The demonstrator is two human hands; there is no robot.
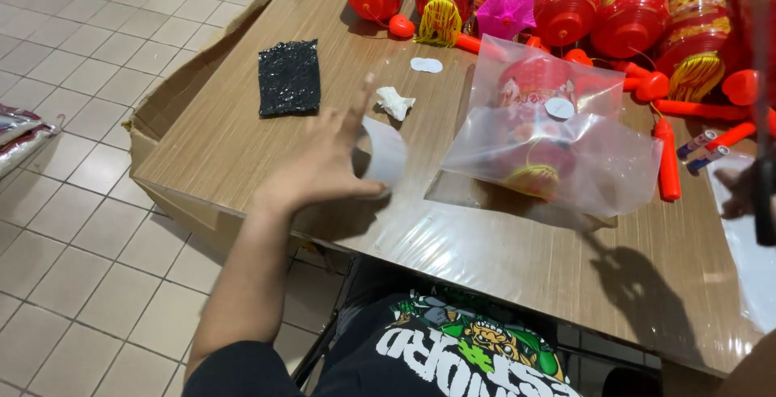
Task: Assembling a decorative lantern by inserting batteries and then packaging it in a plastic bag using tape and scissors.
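Here the left hand (323,158) hangs above the wooden counter (226,138), its fingers fanned loosely while the thumb and a fingertip nip a curled white paper sheet (381,153) near its left edge. The sheet is lifted off the counter, just left of a clear plastic bag (550,142) that lies flat with a red lantern (529,126) sealed inside and a small round white sticker (558,107) on top. The right hand is not in view; only a dark blurred shape shows at the far right edge, and I cannot tell what it is.

Behind the sheet lie a crumpled white scrap (396,103), a loose white oval sticker (426,65) and a black glittery patch (289,78). A crowd of more red lanterns (630,9) with yellow tassels fills the far end of the counter, with orange handles (667,158) and two small batteries (702,150) to the right.

The hold looks slight, so the sheet could slip and drop. If it carries adhesive, its curl could make it fold onto itself or catch the fingers. A wide sweep of the hand could also nudge the scrap or the loose sticker toward the counter's near edge, which the bag itself already lies close to.
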